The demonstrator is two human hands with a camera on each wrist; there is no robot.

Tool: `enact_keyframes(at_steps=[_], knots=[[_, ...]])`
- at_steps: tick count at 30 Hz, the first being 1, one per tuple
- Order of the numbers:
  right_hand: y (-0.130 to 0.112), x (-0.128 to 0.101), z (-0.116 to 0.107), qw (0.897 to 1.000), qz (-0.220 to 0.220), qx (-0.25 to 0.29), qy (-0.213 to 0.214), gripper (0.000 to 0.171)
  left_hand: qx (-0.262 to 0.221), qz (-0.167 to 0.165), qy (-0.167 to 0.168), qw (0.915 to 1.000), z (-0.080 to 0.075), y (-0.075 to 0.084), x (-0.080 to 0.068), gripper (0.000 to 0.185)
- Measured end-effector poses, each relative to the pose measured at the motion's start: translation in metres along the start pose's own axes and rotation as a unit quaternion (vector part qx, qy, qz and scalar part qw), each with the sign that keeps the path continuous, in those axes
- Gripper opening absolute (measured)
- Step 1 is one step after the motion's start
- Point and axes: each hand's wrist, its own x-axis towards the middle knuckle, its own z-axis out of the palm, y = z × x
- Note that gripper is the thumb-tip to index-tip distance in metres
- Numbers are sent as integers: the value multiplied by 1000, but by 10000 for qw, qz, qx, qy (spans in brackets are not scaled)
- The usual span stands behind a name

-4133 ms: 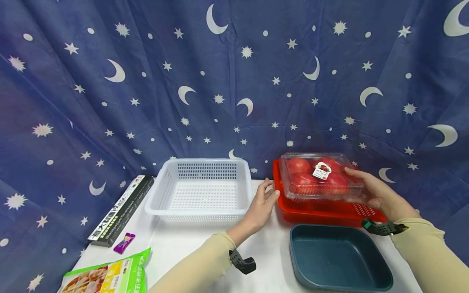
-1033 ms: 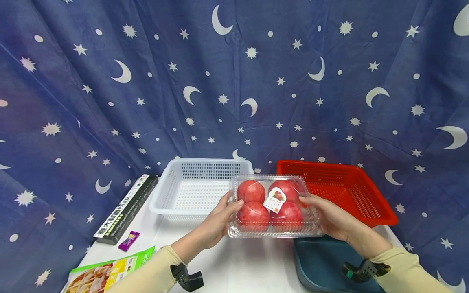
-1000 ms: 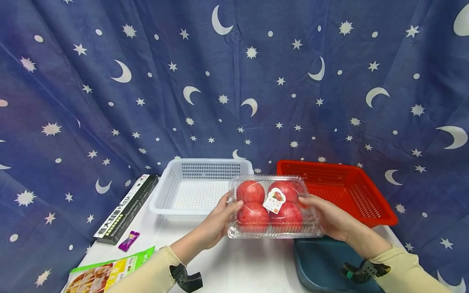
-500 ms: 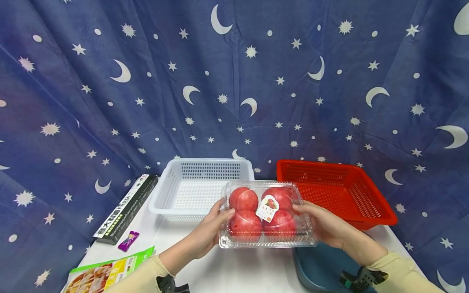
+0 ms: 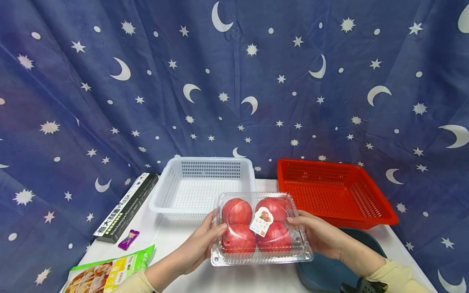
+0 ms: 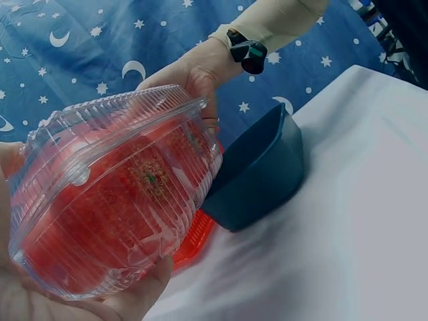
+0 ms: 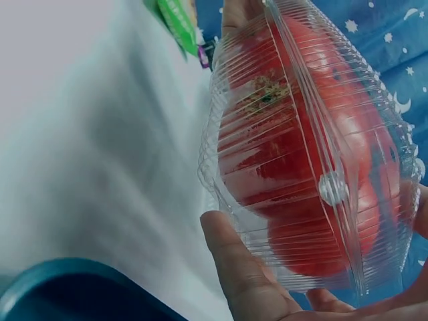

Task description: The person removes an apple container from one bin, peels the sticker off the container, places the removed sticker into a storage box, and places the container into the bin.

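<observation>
In the head view, a clear plastic clamshell box (image 5: 234, 257) of round, apple-like red fruit (image 5: 237, 212) is held above the table, a white label (image 5: 261, 221) on its lid. My left hand (image 5: 198, 246) grips its left end, thumb over the lid edge. At the right end, my right hand (image 5: 322, 238) holds it the same way. Both wrist views show fingers supporting the ribbed underside; the left wrist view has the right hand (image 6: 190, 77) at the box's far end. Brown stem ends of the fruit show through the clear wall.
Behind stand a white basket (image 5: 201, 211) and a red basket (image 5: 340, 221). A dark blue bin (image 5: 329, 272) sits at front right, partly under my right arm. Along the left lie a black pasta box (image 5: 126, 209), a purple wrapped sweet (image 5: 128, 239) and a green-edged food bag (image 5: 110, 272).
The box of fruit was lifted from over the red basket by my right hand; my left hand then took its other end. Since then both hands have lowered it and drawn it nearer, slightly left.
</observation>
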Motion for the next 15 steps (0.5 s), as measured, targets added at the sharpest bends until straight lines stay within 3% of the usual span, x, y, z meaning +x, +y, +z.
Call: enact_keyframes(at_steps=[15], knots=[[19, -5, 20, 9995, 178, 59, -255, 71, -69, -170, -343, 9992, -11, -14, -31, 80]])
